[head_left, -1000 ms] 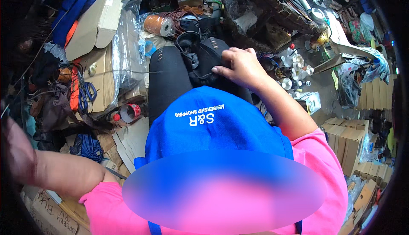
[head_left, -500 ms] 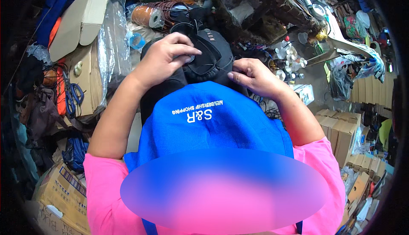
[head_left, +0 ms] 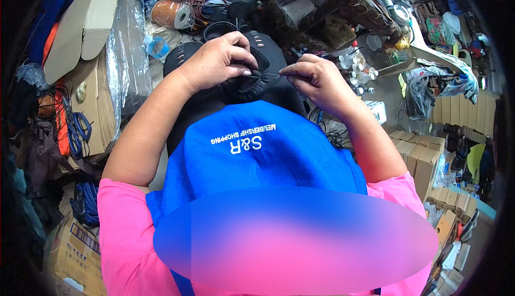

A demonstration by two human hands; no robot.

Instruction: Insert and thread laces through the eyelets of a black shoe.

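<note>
On my lap, between my black-clad knees, rests a black item that looks like a shoe, with a gathered edge and a dark opening. My left hand bends over its far left side, thumb and fingers pinched at its edge. From there a thin pale thread runs taut to the right. My right hand pinches the other end of it, just right of the shoe. Whether a needle is on the thread is too small to tell. A blue apron covers my front.
An orange spool lies beyond my knees at the far left. Blue-handled scissors hang by flat cardboard on the left. Small bottles stand on the right, near a metal stand. Cardboard boxes are stacked lower right.
My right hand has moved slightly up and left, fingers extending into a pinch. My left hand has shifted slightly toward the shoe's edge. The thread now shows taut between both hands.
</note>
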